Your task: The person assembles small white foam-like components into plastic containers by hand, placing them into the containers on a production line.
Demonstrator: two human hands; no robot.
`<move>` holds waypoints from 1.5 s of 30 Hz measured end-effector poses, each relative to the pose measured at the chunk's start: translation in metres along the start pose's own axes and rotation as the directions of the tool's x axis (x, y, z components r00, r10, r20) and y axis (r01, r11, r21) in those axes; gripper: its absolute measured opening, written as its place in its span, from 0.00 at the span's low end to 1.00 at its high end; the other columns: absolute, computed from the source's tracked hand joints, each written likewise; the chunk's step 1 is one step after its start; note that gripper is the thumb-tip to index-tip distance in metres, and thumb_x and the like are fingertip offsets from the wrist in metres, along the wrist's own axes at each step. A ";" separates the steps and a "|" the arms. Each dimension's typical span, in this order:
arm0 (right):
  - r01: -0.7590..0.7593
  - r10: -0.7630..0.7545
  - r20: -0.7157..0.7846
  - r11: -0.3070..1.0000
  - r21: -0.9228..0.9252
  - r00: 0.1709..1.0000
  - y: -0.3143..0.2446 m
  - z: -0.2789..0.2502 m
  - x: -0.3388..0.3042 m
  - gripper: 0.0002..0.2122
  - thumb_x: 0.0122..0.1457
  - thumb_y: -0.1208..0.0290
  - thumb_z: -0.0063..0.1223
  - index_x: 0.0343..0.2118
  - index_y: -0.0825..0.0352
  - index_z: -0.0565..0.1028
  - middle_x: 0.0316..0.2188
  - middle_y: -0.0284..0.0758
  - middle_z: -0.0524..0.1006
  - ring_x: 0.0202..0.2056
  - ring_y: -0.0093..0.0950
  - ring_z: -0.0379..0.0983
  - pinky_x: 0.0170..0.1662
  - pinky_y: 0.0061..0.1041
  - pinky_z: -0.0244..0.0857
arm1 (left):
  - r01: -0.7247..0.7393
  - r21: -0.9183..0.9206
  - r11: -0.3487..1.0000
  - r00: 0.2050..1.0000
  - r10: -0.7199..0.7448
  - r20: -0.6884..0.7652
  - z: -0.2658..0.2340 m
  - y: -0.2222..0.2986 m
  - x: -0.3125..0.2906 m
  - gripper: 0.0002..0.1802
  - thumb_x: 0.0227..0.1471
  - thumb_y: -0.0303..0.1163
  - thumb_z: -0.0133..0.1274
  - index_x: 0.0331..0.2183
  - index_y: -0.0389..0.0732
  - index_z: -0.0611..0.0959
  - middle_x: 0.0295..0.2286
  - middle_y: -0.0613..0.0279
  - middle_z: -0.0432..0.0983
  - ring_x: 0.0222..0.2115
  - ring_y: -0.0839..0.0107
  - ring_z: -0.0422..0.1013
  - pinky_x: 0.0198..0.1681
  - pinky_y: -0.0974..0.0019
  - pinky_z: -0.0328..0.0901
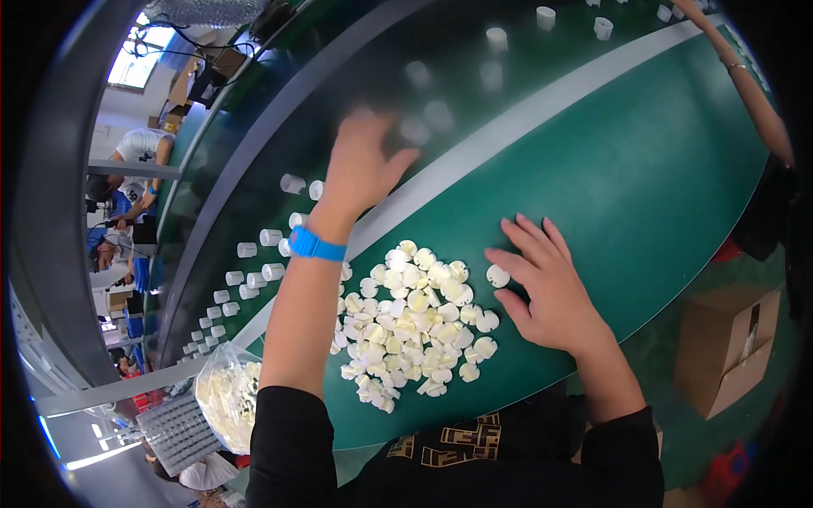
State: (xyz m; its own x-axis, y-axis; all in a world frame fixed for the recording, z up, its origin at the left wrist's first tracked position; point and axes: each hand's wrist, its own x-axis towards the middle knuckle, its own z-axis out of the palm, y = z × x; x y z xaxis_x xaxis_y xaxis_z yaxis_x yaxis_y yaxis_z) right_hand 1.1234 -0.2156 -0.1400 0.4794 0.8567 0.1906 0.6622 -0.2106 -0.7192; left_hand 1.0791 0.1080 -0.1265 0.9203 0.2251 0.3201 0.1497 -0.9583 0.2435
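Observation:
My left hand (364,161), with a blue wristband (315,245) on its arm, reaches over the dark green conveyor belt (254,182). Its thumb stands apart, but motion smears the fingers; a blurred white piece shows at their tips, and I cannot tell if it is held. Fingers spread, my right hand (546,292) rests at the green table (627,178). One round white disc (498,276) lies between its thumb and forefinger, apparently not gripped. Left of that hand is a heap of small white and cream discs (411,322).
Short white cylinders (271,238) stand along the belt, several blurred. A pale strip (508,118) divides belt from table. At lower left sits a clear plastic bag of pieces (227,394) beside a grey tray (176,432). Another person's arm (745,85) reaches in at upper right. A cardboard box (720,347) stands right.

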 end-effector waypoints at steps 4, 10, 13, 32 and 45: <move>0.047 -0.045 0.054 0.998 -0.046 0.998 0.006 -0.001 0.002 0.16 0.52 0.73 0.66 0.45 0.64 0.78 0.60 0.43 0.72 0.66 0.46 0.63 0.71 0.52 0.48 | 0.138 -0.032 0.990 0.987 -0.135 0.087 0.013 0.005 0.022 0.24 0.47 0.35 0.69 0.46 0.39 0.83 0.47 0.49 0.79 0.47 0.50 0.74 0.50 0.57 0.70; 0.061 -0.055 -0.084 0.996 0.072 0.995 0.005 0.004 0.000 0.17 0.51 0.76 0.68 0.45 0.64 0.79 0.46 0.40 0.80 0.53 0.42 0.75 0.63 0.47 0.63 | 0.170 -0.533 0.829 0.977 -0.212 -0.019 -0.040 0.030 -0.055 0.22 0.50 0.23 0.61 0.49 0.38 0.80 0.45 0.58 0.78 0.46 0.67 0.75 0.47 0.65 0.71; -0.029 0.050 -0.107 0.981 0.192 0.993 0.002 0.011 -0.005 0.18 0.51 0.78 0.68 0.46 0.65 0.79 0.46 0.40 0.81 0.50 0.40 0.77 0.57 0.41 0.69 | 0.293 -0.846 0.445 0.902 -0.423 0.090 -0.064 0.066 -0.140 0.24 0.48 0.19 0.63 0.50 0.35 0.79 0.47 0.56 0.76 0.49 0.65 0.74 0.53 0.63 0.69; 0.271 -0.329 0.086 0.879 0.393 0.941 -0.164 0.018 -0.038 0.19 0.46 0.79 0.73 0.44 0.66 0.84 0.48 0.38 0.80 0.46 0.35 0.79 0.47 0.30 0.75 | 0.088 -0.962 -0.258 0.983 -0.134 0.126 -0.076 0.117 -0.275 0.22 0.50 0.19 0.64 0.49 0.30 0.81 0.51 0.43 0.77 0.49 0.58 0.77 0.53 0.57 0.73; 0.196 -0.239 0.053 0.888 0.417 0.970 -0.172 0.022 -0.048 0.16 0.50 0.82 0.67 0.43 0.66 0.83 0.48 0.40 0.80 0.46 0.36 0.79 0.48 0.29 0.74 | 0.032 -0.954 -0.299 0.998 -0.033 0.044 -0.075 0.114 -0.275 0.24 0.53 0.14 0.61 0.53 0.28 0.79 0.53 0.45 0.75 0.52 0.59 0.76 0.56 0.57 0.72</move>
State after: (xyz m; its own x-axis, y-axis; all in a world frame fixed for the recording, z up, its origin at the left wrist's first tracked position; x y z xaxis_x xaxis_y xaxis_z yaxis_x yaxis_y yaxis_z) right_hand 0.9741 -0.2103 -0.0400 0.2765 0.9058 0.3210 0.4417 0.1769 -0.8796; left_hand 0.8162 -0.0505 -0.1185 0.9296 0.2491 0.2714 -0.3604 0.4618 0.8104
